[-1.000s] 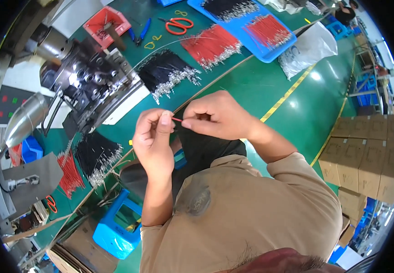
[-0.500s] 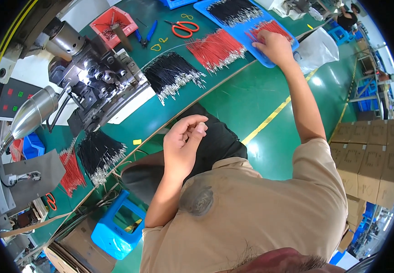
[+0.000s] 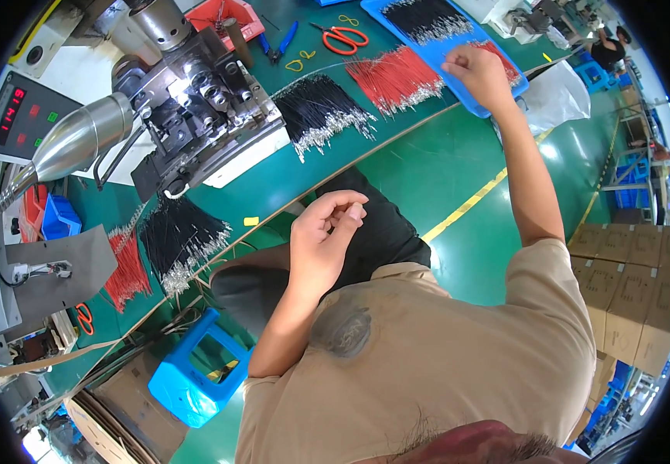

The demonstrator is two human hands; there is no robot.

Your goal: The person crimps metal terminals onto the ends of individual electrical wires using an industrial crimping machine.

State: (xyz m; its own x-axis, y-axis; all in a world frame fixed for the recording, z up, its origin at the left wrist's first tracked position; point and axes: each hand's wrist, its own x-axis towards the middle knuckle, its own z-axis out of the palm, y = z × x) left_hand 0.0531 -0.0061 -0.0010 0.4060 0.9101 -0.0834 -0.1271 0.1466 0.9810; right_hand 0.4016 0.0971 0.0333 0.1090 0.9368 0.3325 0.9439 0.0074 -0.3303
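Right hand (image 3: 483,76) has thumb and fingers drawn together in a pinch; whether anything thin sits between them cannot be told. The left hand (image 3: 325,236) curls loosely above the dark trousers (image 3: 385,220), with nothing visible in it. On the green workbench (image 3: 269,182), the metal bench press (image 3: 196,100) is well apart from both hands. The blue tray (image 3: 430,52) juts past the bench's front edge, so a knock from the right wrist could tip or slide it. Just beside it, the loose red wire bundle (image 3: 397,81) and black wire bundle (image 3: 323,112) could scatter if a low forearm snagged their metal ends. Inside the tray, the red wires (image 3: 507,64) lie partly hidden by the right hand; packed closely, several might lift together or a terminal might bend.
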